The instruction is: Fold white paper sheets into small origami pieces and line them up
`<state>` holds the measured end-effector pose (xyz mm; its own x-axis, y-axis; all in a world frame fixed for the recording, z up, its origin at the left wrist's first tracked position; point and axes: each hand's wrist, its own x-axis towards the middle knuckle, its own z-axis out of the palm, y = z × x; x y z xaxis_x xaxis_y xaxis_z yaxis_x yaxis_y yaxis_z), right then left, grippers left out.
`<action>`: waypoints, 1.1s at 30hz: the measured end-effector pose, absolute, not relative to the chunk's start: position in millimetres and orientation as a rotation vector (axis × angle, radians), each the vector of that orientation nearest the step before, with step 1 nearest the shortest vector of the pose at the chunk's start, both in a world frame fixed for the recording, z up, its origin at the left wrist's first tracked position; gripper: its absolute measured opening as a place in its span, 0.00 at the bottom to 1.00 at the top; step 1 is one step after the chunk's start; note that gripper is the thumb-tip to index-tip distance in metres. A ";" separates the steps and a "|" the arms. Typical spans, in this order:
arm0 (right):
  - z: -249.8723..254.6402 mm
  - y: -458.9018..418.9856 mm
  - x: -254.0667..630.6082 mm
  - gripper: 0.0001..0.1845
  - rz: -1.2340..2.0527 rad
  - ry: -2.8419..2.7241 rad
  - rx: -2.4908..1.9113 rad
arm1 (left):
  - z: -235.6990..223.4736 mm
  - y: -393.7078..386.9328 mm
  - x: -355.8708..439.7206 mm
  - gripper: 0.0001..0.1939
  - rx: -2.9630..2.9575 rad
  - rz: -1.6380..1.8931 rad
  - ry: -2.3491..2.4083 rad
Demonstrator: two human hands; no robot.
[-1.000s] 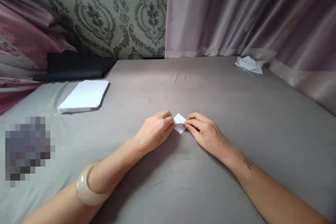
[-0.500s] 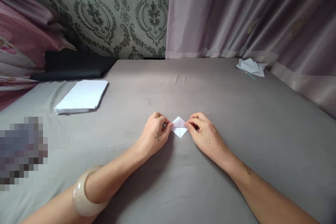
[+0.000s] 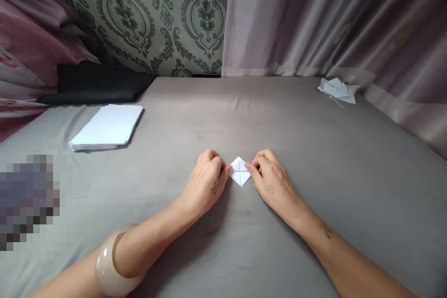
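A grey cloth-covered surface point(image 3: 223, 123) fills most of the frame; a few wrinkles show in its cover, so it probably gives a little under pressing and makes a soft backing for a crease. At the left of the frame lies a stack of white paper sheets point(image 3: 108, 125), its edges slightly uneven.

The left hand point(image 3: 205, 177) and the right hand point(image 3: 274, 181) face each other at the centre of the frame, fingers curled in and nearly closed. Each has the thumb over one side corner of the same piece in what looks like a light pinch; how the fingertips lie beneath cannot be told. In the upper right of the frame is a loose heap of folded white papers point(image 3: 335, 88), well apart from the hands.

The folded white paper point(image 3: 240, 178) sits between the hands, just right of the frame's centre, one corner pointing up the frame and one down, with two lines crossing at its middle. It should be very light, thin and dry, stiffer where layers double, easy to crumple and apt to slide on the cloth. The side corners seem the right hold, thumbs flat, leaving the middle free.
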<state>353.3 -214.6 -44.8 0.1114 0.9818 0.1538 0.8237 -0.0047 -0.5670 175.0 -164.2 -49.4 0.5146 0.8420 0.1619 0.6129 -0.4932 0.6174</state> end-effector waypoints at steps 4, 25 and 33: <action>-45.5 -214.2 352.4 0.12 0.369 -1.773 -1.897 | -49.6 -164.4 176.7 0.12 2.323 0.551 1.215; -45.5 -213.6 378.5 0.04 0.504 -1.755 -1.809 | -35.7 -157.1 177.4 0.17 2.783 0.200 0.830; -38.7 -232.3 347.3 0.18 0.226 -2.013 -1.591 | -33.0 -156.4 176.3 0.19 2.869 0.168 0.818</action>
